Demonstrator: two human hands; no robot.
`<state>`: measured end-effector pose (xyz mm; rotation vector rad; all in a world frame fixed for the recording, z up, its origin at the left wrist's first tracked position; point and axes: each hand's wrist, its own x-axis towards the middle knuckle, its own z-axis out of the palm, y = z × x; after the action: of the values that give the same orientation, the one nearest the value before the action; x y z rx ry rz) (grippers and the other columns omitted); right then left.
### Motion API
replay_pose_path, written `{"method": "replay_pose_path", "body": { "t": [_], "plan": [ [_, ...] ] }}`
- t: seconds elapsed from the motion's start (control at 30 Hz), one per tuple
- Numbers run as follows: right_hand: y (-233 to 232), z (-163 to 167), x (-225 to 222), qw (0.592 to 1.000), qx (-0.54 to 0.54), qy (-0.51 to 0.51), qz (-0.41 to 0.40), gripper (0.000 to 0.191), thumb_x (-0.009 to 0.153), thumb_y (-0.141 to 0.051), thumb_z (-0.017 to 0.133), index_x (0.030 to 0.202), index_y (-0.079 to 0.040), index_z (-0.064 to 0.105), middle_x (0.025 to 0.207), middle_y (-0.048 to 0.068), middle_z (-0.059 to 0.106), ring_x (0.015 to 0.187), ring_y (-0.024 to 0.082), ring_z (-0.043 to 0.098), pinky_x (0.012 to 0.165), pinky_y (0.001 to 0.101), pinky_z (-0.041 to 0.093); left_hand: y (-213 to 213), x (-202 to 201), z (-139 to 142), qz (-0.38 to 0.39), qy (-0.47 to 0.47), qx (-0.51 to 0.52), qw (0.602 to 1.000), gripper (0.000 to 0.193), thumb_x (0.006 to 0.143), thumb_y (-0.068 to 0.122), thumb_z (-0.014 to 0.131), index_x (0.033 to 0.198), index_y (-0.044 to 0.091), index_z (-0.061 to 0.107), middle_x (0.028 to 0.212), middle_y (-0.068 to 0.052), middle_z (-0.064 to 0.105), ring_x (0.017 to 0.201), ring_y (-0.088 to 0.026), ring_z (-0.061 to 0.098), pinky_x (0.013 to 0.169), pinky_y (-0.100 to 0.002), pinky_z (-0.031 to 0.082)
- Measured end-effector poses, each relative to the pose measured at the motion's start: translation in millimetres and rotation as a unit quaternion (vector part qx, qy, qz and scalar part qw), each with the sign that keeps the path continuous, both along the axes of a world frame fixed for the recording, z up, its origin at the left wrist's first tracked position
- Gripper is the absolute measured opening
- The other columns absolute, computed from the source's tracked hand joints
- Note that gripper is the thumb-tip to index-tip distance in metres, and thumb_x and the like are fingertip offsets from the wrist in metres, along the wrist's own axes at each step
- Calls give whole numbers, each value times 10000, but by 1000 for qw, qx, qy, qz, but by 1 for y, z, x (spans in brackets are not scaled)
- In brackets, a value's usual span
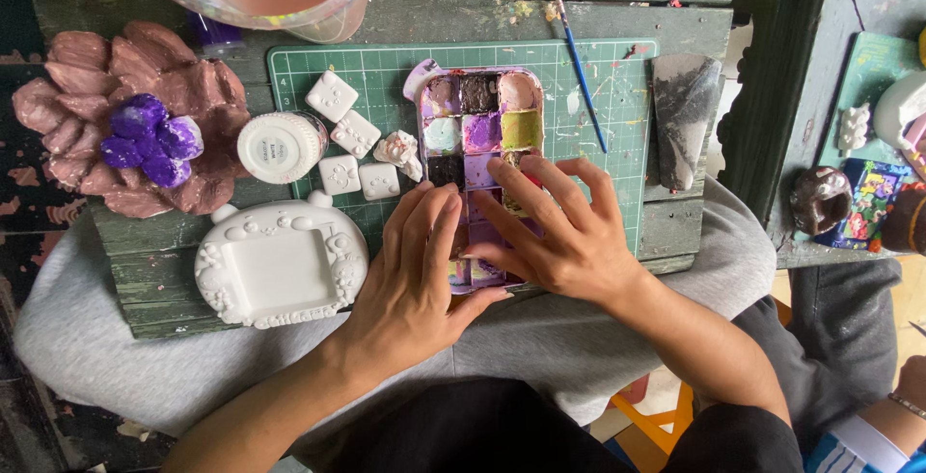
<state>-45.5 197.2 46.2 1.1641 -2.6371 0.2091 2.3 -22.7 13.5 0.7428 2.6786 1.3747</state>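
Your left hand (417, 266) lies flat, fingers loose, on the near left edge of the paint palette (480, 116), gripping nothing. Your right hand (555, 232) is spread open over the palette's near half, fingertips (497, 166) touching the wells, nothing clasped. The palette sits lengthwise at the centre of the green cutting mat (598, 107) on the weathered counter (579, 20). At 9 o'clock from the palette: four white dice-like tiles (333, 97) and a white round jar lid (280, 147). At 7 o'clock, just beside your left hand, a white plaster frame (280, 266). Further out at 9 o'clock, a brown flower piece with purple centre (135, 121). At 1 o'clock a blue-handled brush (579, 68) lies on the mat; at 3 o'clock a grey cone (685, 116)
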Motion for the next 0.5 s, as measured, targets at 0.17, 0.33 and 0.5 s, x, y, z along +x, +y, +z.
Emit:
{"method": "replay_pose_path", "body": {
  "t": [0.17, 0.33, 0.5],
  "plan": [
    [2, 2, -1, 1000, 2, -8, 2, 491, 983, -525, 763, 1292, -143, 751, 1482, 93, 555, 1273, 288, 570, 996, 460, 473, 1, 0, 2, 1, -17, -2, 1000, 1170, 791, 391, 894, 1568, -21, 120, 1531, -274, 316, 1452, -489, 327, 1190, -573, 368],
    [-2, 2, 1, 1000, -7, -12, -15, 473, 980, -500, 777, 1286, -141, 745, 1461, 106, 574, 1252, 289, 581, 983, 463, 472, 2, -1, 3, 6, -19, -6, 1000, 1169, 782, 393, 900, 1558, -31, 135, 1521, -283, 314, 1442, -490, 332, 1177, -569, 372],
    [0, 3, -7, 997, -62, -53, 5, 393, 900, -266, 828, 1234, -84, 727, 1335, 115, 622, 1159, 287, 636, 959, 455, 498, 1, -2, 4, -1, -18, -8, 1000, 1171, 782, 394, 900, 1552, -46, 134, 1515, -296, 307, 1430, -496, 337, 1170, -572, 370]
  ]
}}
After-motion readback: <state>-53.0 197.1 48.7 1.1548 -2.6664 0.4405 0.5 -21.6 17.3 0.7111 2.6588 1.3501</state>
